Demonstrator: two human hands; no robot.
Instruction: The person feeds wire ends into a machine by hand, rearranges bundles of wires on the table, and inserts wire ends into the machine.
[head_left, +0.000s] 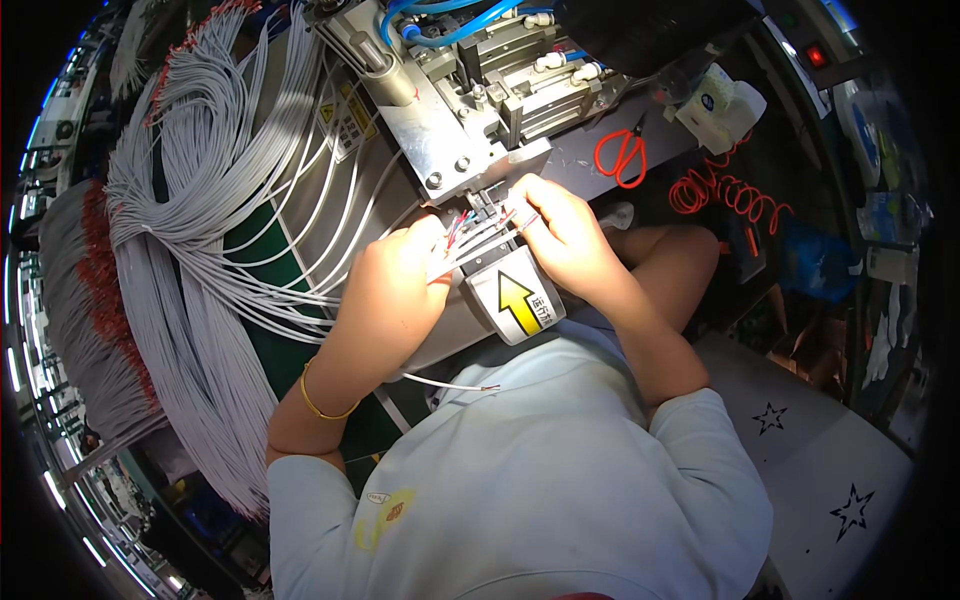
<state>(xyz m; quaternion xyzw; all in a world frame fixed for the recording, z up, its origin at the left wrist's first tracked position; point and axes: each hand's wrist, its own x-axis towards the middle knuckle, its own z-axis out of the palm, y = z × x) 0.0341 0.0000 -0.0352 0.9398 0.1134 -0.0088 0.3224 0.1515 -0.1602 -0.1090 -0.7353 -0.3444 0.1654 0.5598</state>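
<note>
My left hand [395,275] is closed around several white cables [478,246] just in front of a metal pneumatic machine [425,130]. Thin red and blue inner wires [458,226] stick out by its fingertips. My right hand [565,232] is closed too, thumb and fingers pinching the end part of a cable beside the machine's small metal jaw [484,205]. The fingers partly cover the wire ends there. Below the cables sits a white cover with a yellow arrow [517,293]. One loose white cable [450,384] reaches toward my shirt, its end stripped.
A large bundle of white cables [200,270] hangs at the left, some strands running to my left hand. Red-handled scissors [620,160] lie right of the machine, near a white tissue pack [718,108] and a coiled red tube [715,190]. Blue air hoses [450,32] top the machine.
</note>
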